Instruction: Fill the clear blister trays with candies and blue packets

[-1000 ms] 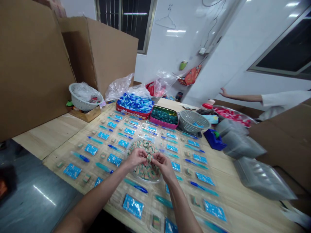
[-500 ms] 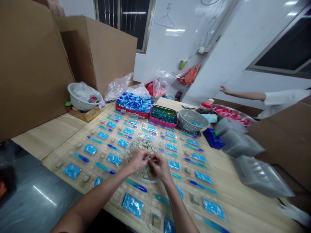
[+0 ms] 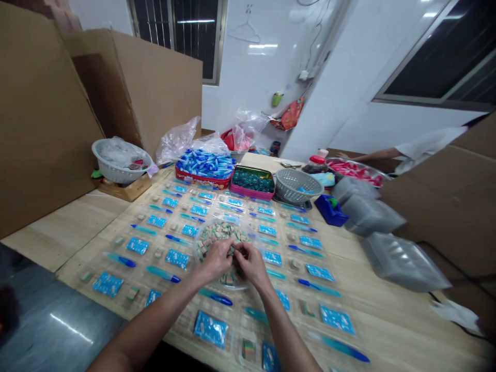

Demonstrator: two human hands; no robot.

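A clear round bowl (image 3: pixel 201 268) heaped with small striped blocks (image 3: pixel 217 232) in pink, cream and green stands among the trays. Over its middle my left hand (image 3: pixel 219 258) is closed in a pinch, with what looks like one small striped block at the fingertips. My right hand (image 3: pixel 251 262) meets it there, thumb and fingers curled together; what they hold is hidden. Clear plastic trays spread around the bowl, each with a blue pen (image 3: pixel 163 274), a blue printed packet (image 3: pixel 210 329) and a small striped block (image 3: pixel 248 350).
Behind the trays stand a red tin (image 3: pixel 203 179) of blue pens, a pink tin (image 3: pixel 251 192) of dark green pieces and a grey basket (image 3: pixel 298 186). Stacked clear trays (image 3: pixel 403 261) and a blue holder (image 3: pixel 330 211) lie right. Cardboard (image 3: pixel 42 124) rises left. A co-worker's arm (image 3: pixel 375 155) shows back right.
The view has turned slightly right, so the scene sits further left. My hands stay together over the bowl, fingers still closed. The co-worker's arm has dropped from the wall toward the basin of red pieces.
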